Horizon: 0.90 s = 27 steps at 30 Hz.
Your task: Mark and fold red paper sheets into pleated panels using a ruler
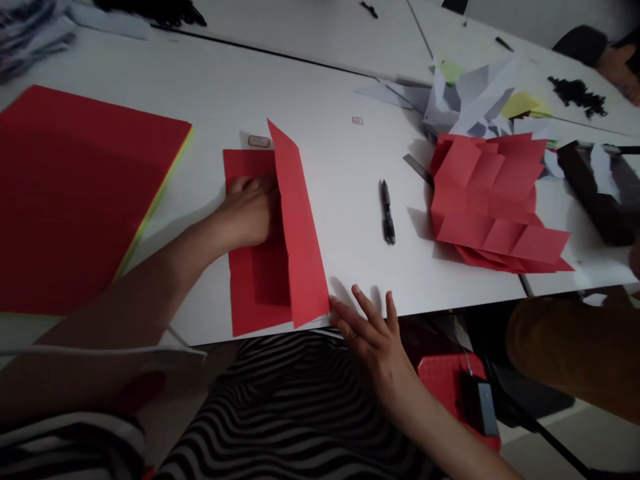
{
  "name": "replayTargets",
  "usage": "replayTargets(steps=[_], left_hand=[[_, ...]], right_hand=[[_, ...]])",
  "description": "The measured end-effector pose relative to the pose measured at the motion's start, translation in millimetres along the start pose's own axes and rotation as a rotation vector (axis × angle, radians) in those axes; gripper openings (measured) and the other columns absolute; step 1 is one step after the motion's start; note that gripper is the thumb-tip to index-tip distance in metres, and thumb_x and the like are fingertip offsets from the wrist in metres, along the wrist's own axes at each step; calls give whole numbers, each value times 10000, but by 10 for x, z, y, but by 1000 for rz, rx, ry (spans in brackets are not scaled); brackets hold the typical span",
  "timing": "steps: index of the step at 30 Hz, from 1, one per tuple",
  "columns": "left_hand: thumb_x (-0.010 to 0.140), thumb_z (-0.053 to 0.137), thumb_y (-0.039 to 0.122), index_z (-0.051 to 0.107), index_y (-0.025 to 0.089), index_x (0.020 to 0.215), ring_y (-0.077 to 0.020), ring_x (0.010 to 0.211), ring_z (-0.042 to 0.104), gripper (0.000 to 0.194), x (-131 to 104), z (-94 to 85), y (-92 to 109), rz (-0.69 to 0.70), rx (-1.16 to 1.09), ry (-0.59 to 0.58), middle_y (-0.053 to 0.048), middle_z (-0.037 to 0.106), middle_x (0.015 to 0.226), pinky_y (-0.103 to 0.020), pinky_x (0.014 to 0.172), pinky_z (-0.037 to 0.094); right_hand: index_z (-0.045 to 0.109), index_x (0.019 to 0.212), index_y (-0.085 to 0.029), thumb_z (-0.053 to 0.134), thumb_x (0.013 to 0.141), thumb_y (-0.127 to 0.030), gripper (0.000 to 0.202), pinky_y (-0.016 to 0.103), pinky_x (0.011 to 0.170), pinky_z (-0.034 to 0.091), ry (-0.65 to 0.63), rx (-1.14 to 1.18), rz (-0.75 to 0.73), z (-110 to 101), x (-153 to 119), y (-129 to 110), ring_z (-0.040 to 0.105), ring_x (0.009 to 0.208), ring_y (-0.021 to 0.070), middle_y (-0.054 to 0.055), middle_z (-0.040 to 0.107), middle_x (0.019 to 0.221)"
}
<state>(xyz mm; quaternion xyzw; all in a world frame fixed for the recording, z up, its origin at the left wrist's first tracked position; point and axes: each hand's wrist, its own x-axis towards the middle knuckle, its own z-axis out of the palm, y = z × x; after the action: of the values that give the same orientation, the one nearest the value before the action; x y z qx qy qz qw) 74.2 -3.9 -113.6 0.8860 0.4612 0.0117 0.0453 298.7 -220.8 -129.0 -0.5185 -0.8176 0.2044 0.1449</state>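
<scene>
A creased sheet of red paper (pixel 260 273) lies near the table's front edge, its right part standing up as a flap. My left hand (pixel 253 210) rests palm down on the flat part, left of the flap; its fingers look laid out on the paper, though the flap's shade and edge hide some of them. At the flap's lower right corner is my right hand (pixel 375 340), with fingers spread and holding nothing. One fingertip is at or very close to that corner; contact cannot be made out.
A stack of red sheets (pixel 90 200) with a yellow-green edge lies left. A black pen (pixel 387 213) is right of the flap. Farther right are folded red papers (pixel 490 200), a ruler (pixel 418 169) partly under them, and crumpled white paper (pixel 470 100). A person's sleeve (pixel 575 347) shows right.
</scene>
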Motion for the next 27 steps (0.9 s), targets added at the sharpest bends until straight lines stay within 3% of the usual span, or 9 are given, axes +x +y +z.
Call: replayTargets(steps=[2,5,7,10,12,16,24,27], left_hand=[[846,491,381,465,164,1257,-307,1206,402,466,1,7,-6,20,-56,48,-64,485,1275,-470,1047,225],[797,565,413,438,169,1300,-330,1246,378,573,-9,7,-24,28,-65,67,-124,396,1394,-480,1033,236],[748,610,442,454,190,1300,-337,1253,376,627,-22,5,-40,6,-61,52,-132,414,1390,-485,1025,244],[750,596,436,431,175,1327,-324,1300,322,654,-49,-2,-68,-19,-77,44,-147,388,1417,-482,1039,218],[757,589,345,443,193,1320,-315,1292,336,602,-69,-13,-80,-17,-65,59,-136,412,1404,-475,1035,218],[778,472,112,498,219,1282,-299,1131,491,516,-108,-31,-87,18,-20,61,-128,594,1183,-470,977,275],[735,488,76,533,215,1244,-299,1195,441,529,-139,-3,-119,33,-47,128,-125,538,1259,-459,988,269],[761,553,190,495,202,1271,-293,1269,371,514,-134,6,-123,-6,-88,121,-125,485,1334,-458,1032,220]], right_hand=[[448,1275,-405,434,863,-118,502,671,1094,55,-22,37,-11,-60,-65,3,202,1390,259,-52,364,1441],[518,1208,-347,474,839,-117,437,611,1077,261,79,142,-12,-189,15,45,305,1349,258,-3,456,1385],[550,1172,-307,467,848,-113,387,537,1014,391,175,198,0,-250,207,72,399,1279,250,37,522,1315],[602,1104,-267,447,876,-113,316,436,882,495,219,214,-52,-244,632,83,524,1083,231,71,607,1146],[635,1045,-236,450,882,-117,274,398,817,511,246,199,-87,-186,915,83,551,971,223,81,630,1032],[664,953,-179,463,884,-122,220,363,761,498,327,145,-79,-58,1312,113,555,882,218,94,630,933],[680,860,-180,448,888,-128,240,339,789,455,407,164,17,-77,1818,191,530,871,202,73,625,898],[677,803,-187,452,875,-116,246,323,789,449,414,192,35,-105,1874,195,526,870,192,62,615,881]])
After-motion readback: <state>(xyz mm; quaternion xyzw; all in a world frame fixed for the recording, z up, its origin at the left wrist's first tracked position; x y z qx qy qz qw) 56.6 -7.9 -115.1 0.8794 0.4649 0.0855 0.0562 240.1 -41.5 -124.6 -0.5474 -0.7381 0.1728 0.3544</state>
